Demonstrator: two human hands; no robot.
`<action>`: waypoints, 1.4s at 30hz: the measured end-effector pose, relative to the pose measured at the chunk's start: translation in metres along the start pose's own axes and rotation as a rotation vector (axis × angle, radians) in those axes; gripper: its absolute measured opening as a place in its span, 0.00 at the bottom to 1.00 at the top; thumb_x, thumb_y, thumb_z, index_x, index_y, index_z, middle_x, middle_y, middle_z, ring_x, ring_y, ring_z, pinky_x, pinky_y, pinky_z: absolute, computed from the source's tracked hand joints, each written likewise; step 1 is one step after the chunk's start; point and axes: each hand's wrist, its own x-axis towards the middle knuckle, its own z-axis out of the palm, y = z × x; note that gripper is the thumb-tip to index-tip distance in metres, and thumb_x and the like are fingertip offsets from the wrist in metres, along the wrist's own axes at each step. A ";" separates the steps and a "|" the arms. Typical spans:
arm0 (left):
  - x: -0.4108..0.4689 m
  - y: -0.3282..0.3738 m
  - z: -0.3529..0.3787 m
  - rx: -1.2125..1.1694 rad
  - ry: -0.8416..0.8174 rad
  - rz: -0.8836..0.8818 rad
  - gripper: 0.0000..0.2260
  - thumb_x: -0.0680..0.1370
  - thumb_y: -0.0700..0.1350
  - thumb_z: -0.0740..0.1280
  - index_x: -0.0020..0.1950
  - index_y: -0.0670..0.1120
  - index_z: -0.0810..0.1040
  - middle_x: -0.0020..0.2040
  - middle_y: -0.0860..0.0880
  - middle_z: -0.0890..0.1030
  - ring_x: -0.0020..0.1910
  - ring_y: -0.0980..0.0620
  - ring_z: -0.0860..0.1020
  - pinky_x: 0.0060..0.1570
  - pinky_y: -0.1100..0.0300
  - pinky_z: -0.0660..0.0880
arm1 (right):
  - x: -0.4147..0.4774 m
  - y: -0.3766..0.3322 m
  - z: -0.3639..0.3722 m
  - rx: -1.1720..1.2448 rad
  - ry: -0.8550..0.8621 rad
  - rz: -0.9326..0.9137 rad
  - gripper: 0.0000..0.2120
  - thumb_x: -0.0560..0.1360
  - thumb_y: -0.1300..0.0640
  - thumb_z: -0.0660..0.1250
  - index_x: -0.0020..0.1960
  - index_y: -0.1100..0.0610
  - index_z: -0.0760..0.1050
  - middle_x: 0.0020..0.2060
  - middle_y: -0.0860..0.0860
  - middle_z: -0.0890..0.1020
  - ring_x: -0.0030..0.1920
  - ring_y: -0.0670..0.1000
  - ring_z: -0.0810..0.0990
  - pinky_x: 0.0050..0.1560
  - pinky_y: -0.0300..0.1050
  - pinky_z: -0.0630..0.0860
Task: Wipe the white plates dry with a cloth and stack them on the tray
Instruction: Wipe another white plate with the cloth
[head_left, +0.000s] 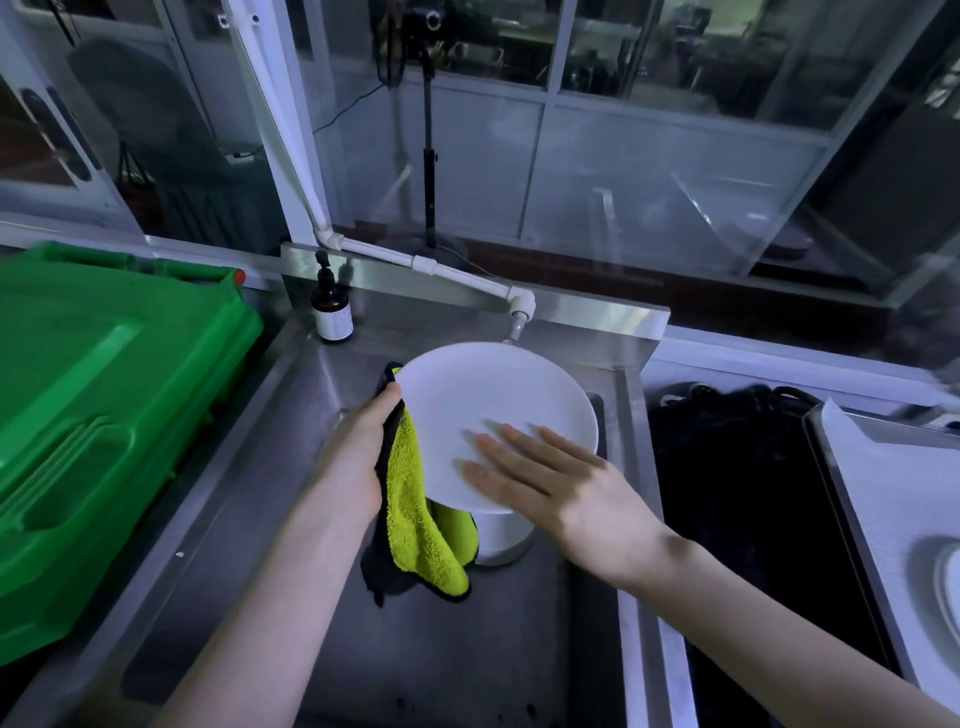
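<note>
A white plate (488, 400) is held up over the steel sink (249, 519). My left hand (363, 447) grips its left rim together with a yellow-green cloth (415, 525) edged in black, which hangs down below the plate. My right hand (550, 473) lies flat on the plate's lower right face, fingers straight and spread. Beneath the plate, partly hidden, stands a stack of white plates (501, 535) in the sink. At the far right edge a tray (883, 499) lined in white carries a white plate (943, 582), only partly in view.
A green plastic crate (104, 415) fills the left side. A brown pump bottle (331, 306) stands at the sink's back left corner. A white tap pipe (519, 306) ends just behind the plate. A dark black mass (748, 493) lies between sink and tray.
</note>
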 end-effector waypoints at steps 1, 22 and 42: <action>-0.001 0.000 0.002 -0.065 -0.025 -0.014 0.12 0.78 0.51 0.68 0.53 0.45 0.84 0.48 0.45 0.85 0.47 0.46 0.84 0.46 0.54 0.80 | 0.001 -0.003 0.001 0.096 -0.011 0.073 0.21 0.80 0.65 0.58 0.70 0.53 0.75 0.68 0.52 0.77 0.68 0.56 0.76 0.60 0.56 0.79; 0.000 -0.028 0.044 0.862 -0.293 0.930 0.22 0.81 0.53 0.49 0.76 0.61 0.55 0.80 0.55 0.55 0.79 0.56 0.47 0.75 0.39 0.50 | 0.014 0.002 -0.010 1.732 0.242 1.090 0.15 0.77 0.49 0.68 0.59 0.54 0.82 0.53 0.59 0.85 0.53 0.59 0.85 0.49 0.51 0.82; -0.009 -0.060 0.011 0.517 -0.251 0.790 0.21 0.82 0.44 0.52 0.75 0.55 0.62 0.78 0.56 0.61 0.78 0.57 0.56 0.77 0.49 0.54 | -0.002 0.017 -0.021 1.832 0.434 1.207 0.12 0.75 0.51 0.67 0.51 0.56 0.85 0.51 0.58 0.86 0.49 0.55 0.85 0.46 0.46 0.82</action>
